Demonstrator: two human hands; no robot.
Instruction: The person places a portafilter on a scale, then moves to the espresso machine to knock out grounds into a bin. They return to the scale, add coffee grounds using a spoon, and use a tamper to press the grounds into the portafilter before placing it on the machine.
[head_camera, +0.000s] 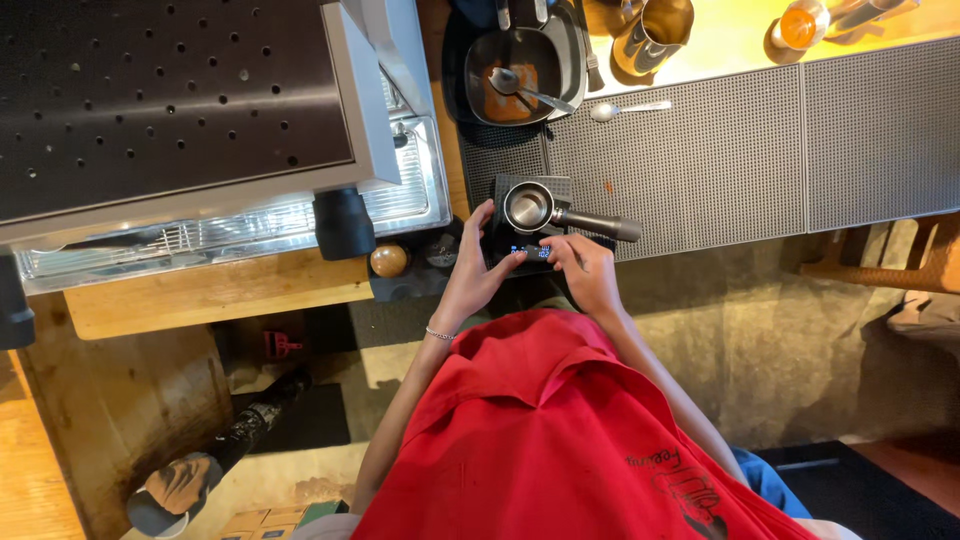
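My left hand cups the small black digital scale, steadying it; my right hand presses fingertips near its display (lit blue). The steel black-handled portafilter rests just above both hands.

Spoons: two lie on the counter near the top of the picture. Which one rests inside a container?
The spoon in the dark square tray, over the orange patch. The other spoon lies bare on the grey mat.

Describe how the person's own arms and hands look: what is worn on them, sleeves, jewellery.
Both arms are bare from the elbows down. The left hand has a thin beaded bracelet at the wrist. The right hand wears nothing visible. A red collared shirt covers the shoulders.
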